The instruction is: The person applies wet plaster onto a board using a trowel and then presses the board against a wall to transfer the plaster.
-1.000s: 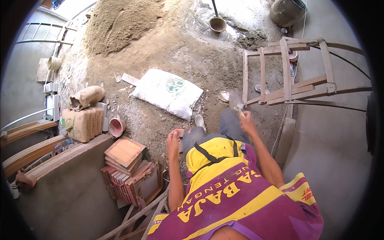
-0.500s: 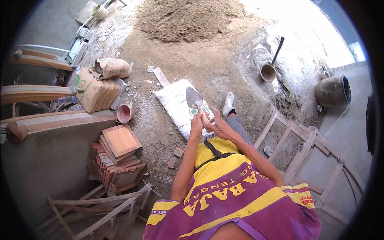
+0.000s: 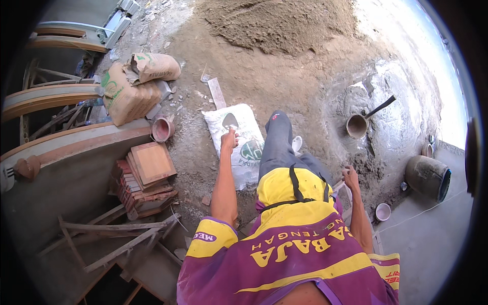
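My left hand point(image 3: 230, 141) is closed round the handle of a pointing trowel point(image 3: 230, 121), its grey blade aimed away from me. Behind the trowel, a white sack point(image 3: 250, 122) with a green print lies flat on the ground. My right hand point(image 3: 349, 177) hangs out to the right, fingers curled in, with nothing visible in it. Beside that hand is a wooden ladder-like frame point(image 3: 347, 199), mostly hidden by my arm; whether they touch I cannot tell. My left knee is bent up in front, next to the sack.
Brown paper sacks point(image 3: 129, 99) are piled at left, near a pink bucket point(image 3: 162, 130). Stacked tiles point(image 3: 151, 163) and a timber trestle point(image 3: 127, 249) stand closer. Ahead rises a sand heap point(image 3: 279, 25). To the right are a long-handled dipper point(image 3: 357, 126) in wet mortar and a dark drum point(image 3: 426, 175).
My hands, together at the trowel before, are now apart: the left keeps the trowel and the right has moved out to the right. My knee has come up and the view has shifted.
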### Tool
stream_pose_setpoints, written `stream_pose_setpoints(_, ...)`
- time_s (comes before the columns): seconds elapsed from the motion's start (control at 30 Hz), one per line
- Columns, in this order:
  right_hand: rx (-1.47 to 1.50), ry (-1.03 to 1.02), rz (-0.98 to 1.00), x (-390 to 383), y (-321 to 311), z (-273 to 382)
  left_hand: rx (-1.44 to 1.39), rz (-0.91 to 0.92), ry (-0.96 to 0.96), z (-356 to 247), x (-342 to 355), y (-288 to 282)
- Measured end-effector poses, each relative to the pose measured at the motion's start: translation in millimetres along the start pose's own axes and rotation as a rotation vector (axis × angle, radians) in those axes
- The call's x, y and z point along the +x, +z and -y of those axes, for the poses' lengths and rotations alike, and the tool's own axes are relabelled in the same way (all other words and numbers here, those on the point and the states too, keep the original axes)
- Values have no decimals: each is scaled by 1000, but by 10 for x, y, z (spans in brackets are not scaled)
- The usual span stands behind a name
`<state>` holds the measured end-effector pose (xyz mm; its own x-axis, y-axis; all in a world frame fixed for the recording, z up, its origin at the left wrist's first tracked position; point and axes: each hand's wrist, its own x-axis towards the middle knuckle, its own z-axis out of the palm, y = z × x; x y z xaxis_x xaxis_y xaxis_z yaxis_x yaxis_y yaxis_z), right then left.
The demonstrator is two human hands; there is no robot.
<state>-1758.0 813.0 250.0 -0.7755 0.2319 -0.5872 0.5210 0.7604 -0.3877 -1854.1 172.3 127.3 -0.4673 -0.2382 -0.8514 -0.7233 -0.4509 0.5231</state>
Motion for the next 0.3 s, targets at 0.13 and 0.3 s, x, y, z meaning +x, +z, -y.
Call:
stream_pose_setpoints(0.13, 201, 320, 11, 412, -130, 47, 158, -80, 87, -759, 710, 275)
stream_pose_setpoints(0.3, 500, 358, -140, 1072, -121, 421, 437, -73, -16, -1668, 1499, 821)
